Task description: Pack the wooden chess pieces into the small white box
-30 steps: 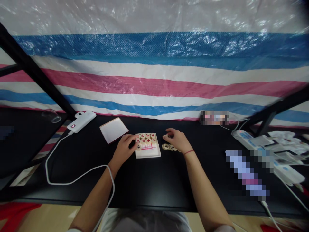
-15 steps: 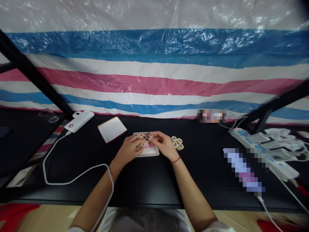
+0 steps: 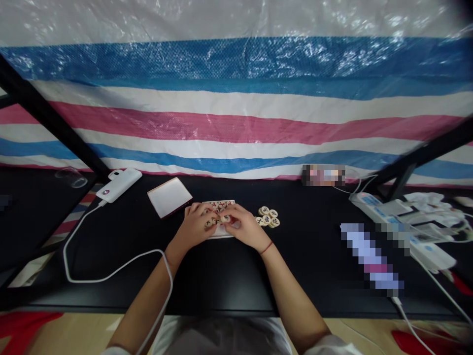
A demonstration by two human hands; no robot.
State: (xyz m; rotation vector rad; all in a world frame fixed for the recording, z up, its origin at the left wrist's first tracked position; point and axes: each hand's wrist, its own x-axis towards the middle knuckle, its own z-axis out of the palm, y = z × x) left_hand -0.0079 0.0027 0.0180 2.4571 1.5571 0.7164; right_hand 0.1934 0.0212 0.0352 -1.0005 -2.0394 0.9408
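A small white box [image 3: 221, 203] holding several round wooden game pieces with red and black characters lies on the black table [image 3: 229, 271]. My left hand [image 3: 195, 226] rests curled on the box's left side, its fingers touching a piece [image 3: 209, 223]. My right hand [image 3: 242, 228] covers the box's right front, pinching a piece [image 3: 226, 218] between fingertips. A loose cluster of pieces [image 3: 268, 217] lies on the table just right of my right hand.
The box's white lid [image 3: 169, 196] lies to the left, beside a white power bank [image 3: 118, 185] with a cable [image 3: 96, 278] looping over the table. Power strips and cords [image 3: 406, 222] crowd the right side. A striped tarp [image 3: 236, 108] hangs behind, with black frame bars on both sides.
My right hand came from the loose pieces at the right over to the box and now holds a piece above its front part. My left hand stayed on the box's left side.
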